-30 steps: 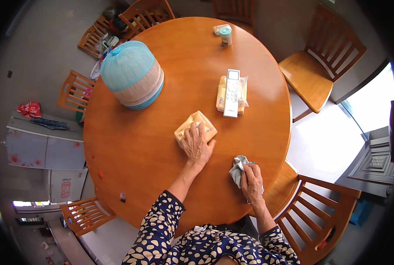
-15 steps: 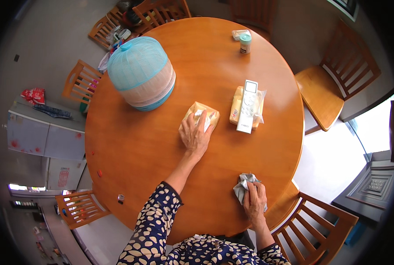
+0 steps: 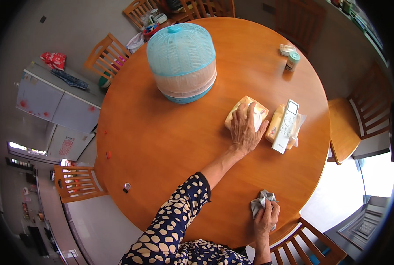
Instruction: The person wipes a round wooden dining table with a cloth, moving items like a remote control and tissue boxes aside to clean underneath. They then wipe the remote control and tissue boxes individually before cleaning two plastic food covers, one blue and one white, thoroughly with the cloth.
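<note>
My left hand (image 3: 244, 132) reaches across the round wooden table (image 3: 161, 154) and grips a yellow pack of tissues (image 3: 259, 108) from above, with its fingers bent over the top. Just right of it, a second yellow tissue pack (image 3: 275, 121) lies with a white remote control (image 3: 286, 126) resting across it. Close to the near right edge, my right hand (image 3: 266, 218) holds a crumpled grey cloth (image 3: 263, 199) against the tabletop. Its fingertips are partly hidden by the cloth.
A tall blue mesh food cover (image 3: 181, 57) stands at the far left of the table. A green-lidded jar (image 3: 292, 62) and a small clear package (image 3: 287, 49) sit far right. A small dark object (image 3: 126, 188) lies near left. Wooden chairs (image 3: 314, 243) ring the table.
My left hand has slid its tissue pack closer to the pack under the remote. The view has shifted left, so everything sits further right. My right hand still holds the cloth.
</note>
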`<control>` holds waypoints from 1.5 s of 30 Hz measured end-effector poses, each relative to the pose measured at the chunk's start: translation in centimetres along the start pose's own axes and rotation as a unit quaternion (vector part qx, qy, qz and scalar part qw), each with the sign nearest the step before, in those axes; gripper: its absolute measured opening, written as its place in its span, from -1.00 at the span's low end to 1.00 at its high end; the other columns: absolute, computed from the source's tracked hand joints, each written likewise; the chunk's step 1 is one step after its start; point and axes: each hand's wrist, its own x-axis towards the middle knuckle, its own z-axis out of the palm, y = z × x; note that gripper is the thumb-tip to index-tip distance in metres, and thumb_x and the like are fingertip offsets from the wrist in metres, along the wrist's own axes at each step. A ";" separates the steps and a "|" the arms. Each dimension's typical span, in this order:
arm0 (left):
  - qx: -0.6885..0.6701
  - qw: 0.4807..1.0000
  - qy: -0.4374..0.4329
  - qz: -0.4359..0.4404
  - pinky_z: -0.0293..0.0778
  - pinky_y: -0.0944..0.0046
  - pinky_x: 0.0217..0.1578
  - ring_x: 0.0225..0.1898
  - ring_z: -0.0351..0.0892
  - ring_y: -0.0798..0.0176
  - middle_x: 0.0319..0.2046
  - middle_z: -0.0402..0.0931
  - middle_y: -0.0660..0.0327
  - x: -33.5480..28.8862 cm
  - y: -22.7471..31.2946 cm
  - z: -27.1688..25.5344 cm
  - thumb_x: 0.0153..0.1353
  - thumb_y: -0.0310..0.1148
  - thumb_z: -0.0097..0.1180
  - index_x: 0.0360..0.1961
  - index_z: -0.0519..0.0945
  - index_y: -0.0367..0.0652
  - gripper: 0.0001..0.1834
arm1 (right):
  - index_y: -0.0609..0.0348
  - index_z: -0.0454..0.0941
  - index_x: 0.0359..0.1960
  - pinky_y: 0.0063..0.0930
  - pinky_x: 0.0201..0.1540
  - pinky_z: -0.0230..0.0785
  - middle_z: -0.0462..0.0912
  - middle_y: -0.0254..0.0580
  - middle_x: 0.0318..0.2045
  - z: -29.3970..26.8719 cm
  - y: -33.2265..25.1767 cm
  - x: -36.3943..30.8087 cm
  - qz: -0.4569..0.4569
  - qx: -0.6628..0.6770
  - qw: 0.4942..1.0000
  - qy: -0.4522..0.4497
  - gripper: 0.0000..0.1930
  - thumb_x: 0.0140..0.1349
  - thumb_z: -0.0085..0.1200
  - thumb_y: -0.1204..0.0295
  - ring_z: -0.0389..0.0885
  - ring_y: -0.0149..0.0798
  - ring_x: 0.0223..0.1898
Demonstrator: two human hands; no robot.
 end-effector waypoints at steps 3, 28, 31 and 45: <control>-0.083 0.992 0.094 0.029 0.32 0.00 0.00 0.02 0.30 -0.03 -0.01 0.31 -0.02 0.4 -3.0 -2.3 0.14 -0.16 0.28 0.07 0.34 -0.21 -0.42 | 0.27 0.53 -0.06 -0.07 -0.07 0.41 0.49 0.12 -0.16 0.2 -0.2 0.0 -0.002 -0.011 1.000 0.000 -0.59 -0.02 0.02 0.71 0.50 0.15 -0.12; -0.477 0.849 -0.052 -0.222 0.00 -0.18 0.32 0.42 -0.05 0.06 0.44 0.02 0.17 13.8 -32.1 -15.3 0.11 0.46 -0.02 0.44 0.09 0.00 0.04 | 0.18 -0.11 0.47 -0.38 -0.03 0.45 0.46 0.08 0.15 21.3 -16.8 34.0 0.212 0.450 0.861 -0.106 -0.26 0.24 -0.13 0.55 0.55 -0.17 -0.03; -0.504 0.823 -0.019 -0.261 -0.10 0.07 0.38 0.44 -0.09 0.17 0.43 -0.02 0.16 13.9 -29.0 -15.3 0.18 0.34 0.03 0.43 0.03 -0.13 0.02 | 0.17 -0.14 0.47 -0.46 -0.21 0.50 0.45 0.08 0.12 22.1 -16.8 35.5 0.210 0.529 0.803 -0.176 -0.19 0.15 -0.14 0.67 0.57 -0.22 -0.09; -0.504 0.819 -0.076 -0.266 -0.21 0.13 0.42 0.48 -0.17 0.17 0.47 -0.06 0.18 5.7 -32.3 -18.8 0.40 0.21 -0.33 0.47 0.01 -0.12 -0.20 | 0.11 0.03 0.42 -0.35 0.28 0.20 0.31 -0.09 0.30 21.0 -19.7 26.2 0.106 0.547 0.796 -0.236 -0.33 0.26 -0.06 0.56 0.30 -0.22 0.27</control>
